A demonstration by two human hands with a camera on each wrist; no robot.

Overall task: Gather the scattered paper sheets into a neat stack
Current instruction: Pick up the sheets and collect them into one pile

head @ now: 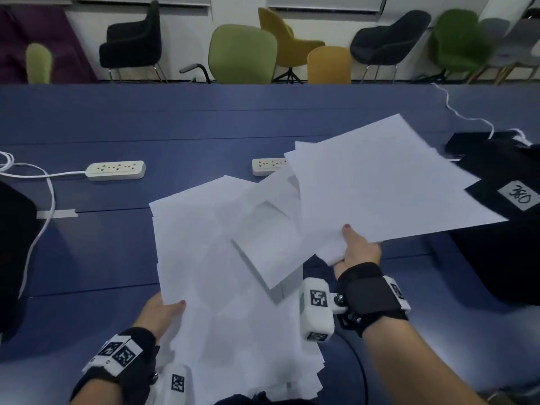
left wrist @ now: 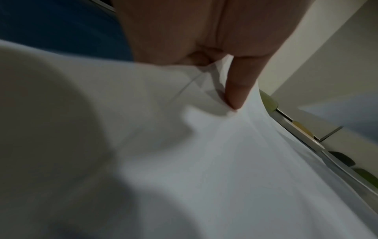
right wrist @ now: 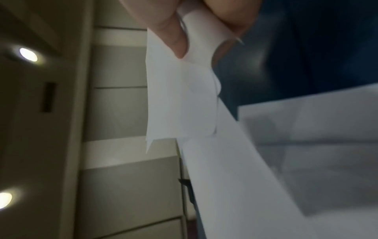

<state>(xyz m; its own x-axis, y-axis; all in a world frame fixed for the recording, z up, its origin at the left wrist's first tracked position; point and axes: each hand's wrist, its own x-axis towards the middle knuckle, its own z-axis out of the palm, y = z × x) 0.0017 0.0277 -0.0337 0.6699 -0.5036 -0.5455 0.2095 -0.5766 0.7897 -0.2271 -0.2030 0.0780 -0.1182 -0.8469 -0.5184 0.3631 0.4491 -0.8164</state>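
Observation:
A loose bundle of white paper sheets fans out over the blue table in front of me. My left hand grips this bundle at its left edge, thumb on top; the left wrist view shows the thumb pressed onto the sheets. My right hand pinches a second batch of sheets by its near corner and holds it lifted and tilted over the right side. In the right wrist view the thumb and fingers clamp the paper. Other sheets lie slanted between the two batches.
Two white power strips lie across the middle of the table, with a white cable at the left. A black bag with a "360" label sits at the right. Chairs line the far edge.

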